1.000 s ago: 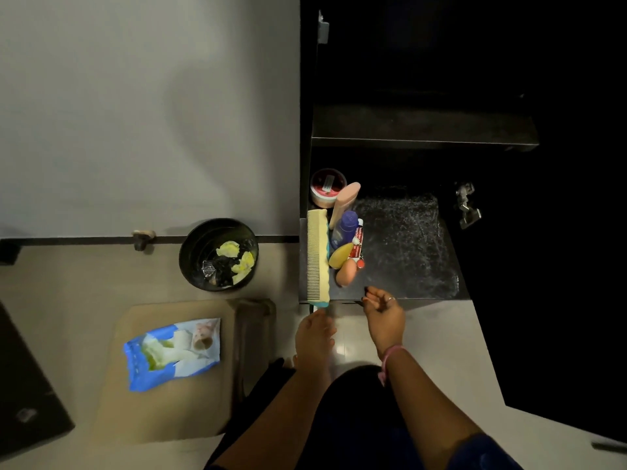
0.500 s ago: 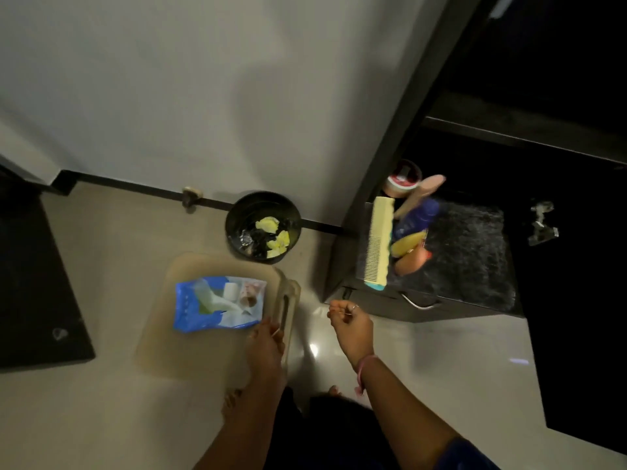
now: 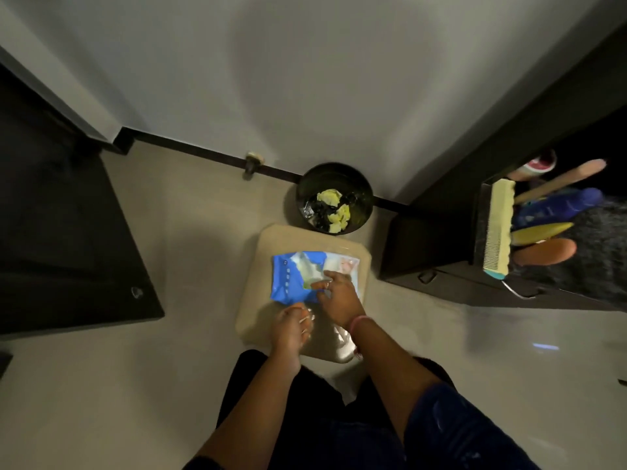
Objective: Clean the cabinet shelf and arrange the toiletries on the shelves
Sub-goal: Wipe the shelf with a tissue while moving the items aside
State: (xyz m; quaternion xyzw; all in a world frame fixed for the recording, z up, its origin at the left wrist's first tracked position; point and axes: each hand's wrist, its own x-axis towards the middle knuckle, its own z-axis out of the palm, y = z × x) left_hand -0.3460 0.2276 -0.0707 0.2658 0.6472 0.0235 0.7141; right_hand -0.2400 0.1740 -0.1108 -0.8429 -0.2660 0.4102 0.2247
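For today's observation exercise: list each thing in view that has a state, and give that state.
Wipes pack: flat on stool, both hands on it.
Bin: holds crumpled yellow wipes.
Comb: lying at shelf's edge.
Bottles: lying on shelf.
Left hand: touching pack.
Right hand: pinching pack.

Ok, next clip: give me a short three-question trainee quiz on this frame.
1. True or false: the bin stands beside the stool.
2. Which hand touches the top of the wipes pack? A right hand B left hand
3. Fill in: the comb lies on the cabinet ____.

Key: 1 true; 2 A; 3 shelf.
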